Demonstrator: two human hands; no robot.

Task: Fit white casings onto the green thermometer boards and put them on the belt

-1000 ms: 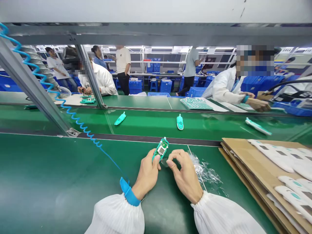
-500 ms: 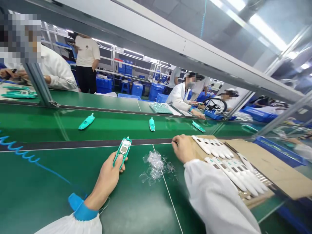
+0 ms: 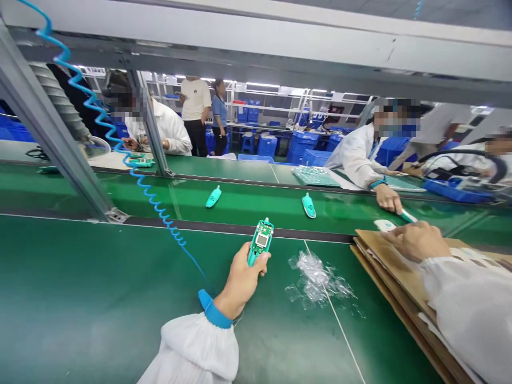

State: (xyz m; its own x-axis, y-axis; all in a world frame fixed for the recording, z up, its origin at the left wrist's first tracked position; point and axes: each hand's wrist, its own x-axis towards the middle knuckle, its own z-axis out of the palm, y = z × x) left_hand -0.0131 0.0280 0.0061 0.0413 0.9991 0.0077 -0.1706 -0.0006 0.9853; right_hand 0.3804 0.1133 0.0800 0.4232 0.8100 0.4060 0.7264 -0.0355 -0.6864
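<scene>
My left hand [image 3: 243, 276] grips a teal device housing [image 3: 262, 242], its open side up, showing a green circuit board and a small grey screen. The thumb presses on its lower end. Over the cardboard at the right, my right hand [image 3: 422, 241] is closed on a white plastic cover [image 3: 385, 225] whose rounded end sticks out past the fingers; the fingertips are partly hidden. Between my hands a heap of clear plastic film pieces [image 3: 314, 271] lies on the green bench [image 3: 168, 304].
Stacked cardboard sheets [image 3: 370, 255] carry white covers at the right. Teal housings [image 3: 308, 206] lie on the green conveyor [image 3: 256, 205]. A coiled blue cord [image 3: 154, 200] hangs at the left near a metal post [image 3: 60, 117]. A co-worker's hand [image 3: 389, 199] reaches over the belt holding a piece.
The view has swung left. My right hand has come up from beside the covers and now has a white cover in it. My left hand still holds the teal housing.
</scene>
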